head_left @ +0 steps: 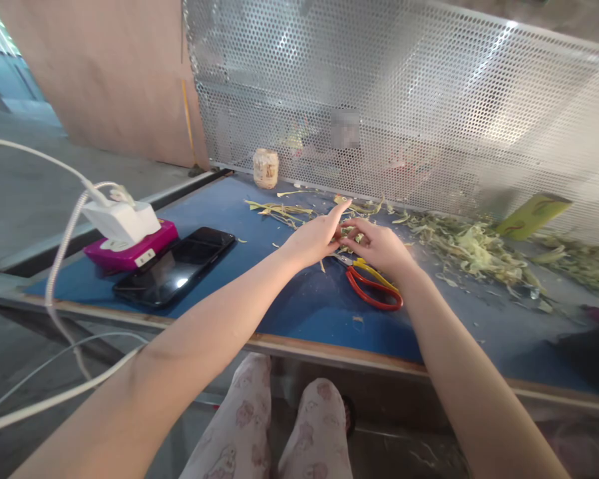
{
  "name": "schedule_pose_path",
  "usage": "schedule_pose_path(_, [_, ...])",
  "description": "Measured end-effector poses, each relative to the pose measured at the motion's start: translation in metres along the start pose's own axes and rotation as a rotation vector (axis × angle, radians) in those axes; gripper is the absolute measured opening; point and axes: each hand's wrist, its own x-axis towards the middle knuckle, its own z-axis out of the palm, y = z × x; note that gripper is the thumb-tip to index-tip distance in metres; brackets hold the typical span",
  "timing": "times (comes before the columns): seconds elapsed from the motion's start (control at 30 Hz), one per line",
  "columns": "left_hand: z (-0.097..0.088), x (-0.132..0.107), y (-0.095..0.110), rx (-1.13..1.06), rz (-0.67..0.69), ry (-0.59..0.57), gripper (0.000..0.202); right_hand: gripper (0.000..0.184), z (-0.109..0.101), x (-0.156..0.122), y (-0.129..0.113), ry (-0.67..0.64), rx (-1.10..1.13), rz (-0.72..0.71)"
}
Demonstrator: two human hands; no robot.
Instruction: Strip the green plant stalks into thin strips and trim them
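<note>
Just beyond the scissors (374,285), plant bits (352,245) are seen between two hands. The left hand (317,237) is held thumb-up, its grip hidden; the right hand (372,245) is half curled, its hold unclear. Probably light, dry and brittle, the bits are best pinched gently by their edges.

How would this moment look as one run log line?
left hand: beside right hand | right hand: at plant strips | grip: unclear, both | scissors: on blue table | phone: at left
</note>
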Motion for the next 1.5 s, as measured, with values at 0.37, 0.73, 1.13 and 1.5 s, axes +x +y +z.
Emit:
schedule_pose_path(0.37, [0.001, 0.001, -0.003, 0.006, -0.011, -0.016, 0.072, 0.026, 0.000, -0.001, -0.004, -0.031, -0.265, -0.052])
schedule_pose_path(0.73, [-0.001, 0.001, -0.006, 0.033, -0.010, -0.020, 0.070, 0.025, -0.003, 0.000, -0.008, -0.058, -0.315, -0.044])
schedule_pose_path(1.13, [-0.012, 0.001, -0.022, 0.116, -0.117, 0.013, 0.070, 0.020, -0.006, -0.002, 0.001, 0.070, -0.151, 0.006])
schedule_pose_path(1.5, [-0.015, 0.000, -0.024, -0.076, -0.330, -0.013, 0.047, 0.020, 0.009, 0.003, -0.006, -0.173, 0.200, -0.164])
